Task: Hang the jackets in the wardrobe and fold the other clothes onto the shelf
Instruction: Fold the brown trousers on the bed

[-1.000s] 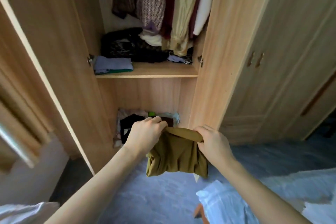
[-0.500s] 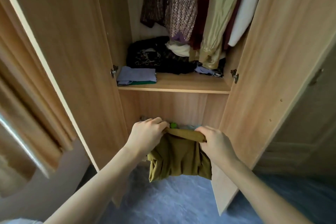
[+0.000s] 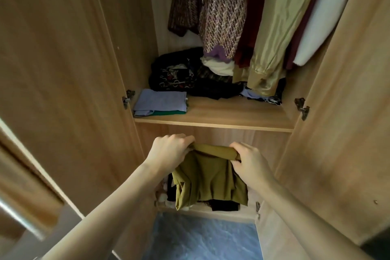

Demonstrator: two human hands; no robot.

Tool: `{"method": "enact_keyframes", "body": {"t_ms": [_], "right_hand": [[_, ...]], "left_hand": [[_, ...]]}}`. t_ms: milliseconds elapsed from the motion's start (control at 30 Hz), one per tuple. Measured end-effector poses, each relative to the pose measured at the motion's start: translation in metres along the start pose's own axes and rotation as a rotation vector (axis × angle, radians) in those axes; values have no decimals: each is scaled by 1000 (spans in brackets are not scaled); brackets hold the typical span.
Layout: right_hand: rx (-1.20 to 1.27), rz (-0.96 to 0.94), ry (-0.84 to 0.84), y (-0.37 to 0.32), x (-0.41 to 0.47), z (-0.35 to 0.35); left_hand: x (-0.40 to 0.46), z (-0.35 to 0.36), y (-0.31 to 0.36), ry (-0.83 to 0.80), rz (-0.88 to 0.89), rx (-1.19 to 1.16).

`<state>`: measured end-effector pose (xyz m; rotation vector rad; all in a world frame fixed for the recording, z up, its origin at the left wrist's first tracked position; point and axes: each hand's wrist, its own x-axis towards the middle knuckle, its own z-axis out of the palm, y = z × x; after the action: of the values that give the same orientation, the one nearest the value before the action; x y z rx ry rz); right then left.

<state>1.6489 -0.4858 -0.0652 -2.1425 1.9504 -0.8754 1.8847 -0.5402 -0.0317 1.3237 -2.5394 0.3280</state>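
A folded olive-green garment (image 3: 209, 181) hangs from both my hands in front of the open wardrobe. My left hand (image 3: 171, 152) grips its top left corner and my right hand (image 3: 249, 160) grips its top right corner. The garment is below the front edge of the wooden shelf (image 3: 223, 116). On the shelf's left lies a folded pale-blue garment (image 3: 160, 101) on top of a green one. Several jackets (image 3: 242, 12) hang above the shelf.
Dark crumpled clothes (image 3: 185, 76) lie at the back of the shelf. More clothes fill the wardrobe's bottom compartment (image 3: 166, 194). Open wardrobe doors (image 3: 63, 69) stand on both sides. Blue floor (image 3: 200, 238) lies below.
The view has closed in on the wardrobe. My hands have carried the olive garment forward and slightly up, from over the floor to just under the shelf.
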Motion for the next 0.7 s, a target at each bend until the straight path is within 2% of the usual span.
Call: {"method": "enact_keyframes", "body": {"t_ms": [200, 367, 433, 567, 700], "right_hand": [[25, 4, -35, 22, 80, 33], [-6, 30, -70, 45, 148, 62], [-16, 46, -117, 52, 173, 66], [35, 47, -270, 61, 218, 62], [32, 48, -259, 67, 260, 58]], "left_hand": [[62, 34, -46, -56, -9, -49], [139, 74, -94, -128, 61, -74], [171, 86, -118, -206, 139, -163], [230, 92, -153, -426, 266, -505], [290, 106, -174, -509, 345, -574]]}}
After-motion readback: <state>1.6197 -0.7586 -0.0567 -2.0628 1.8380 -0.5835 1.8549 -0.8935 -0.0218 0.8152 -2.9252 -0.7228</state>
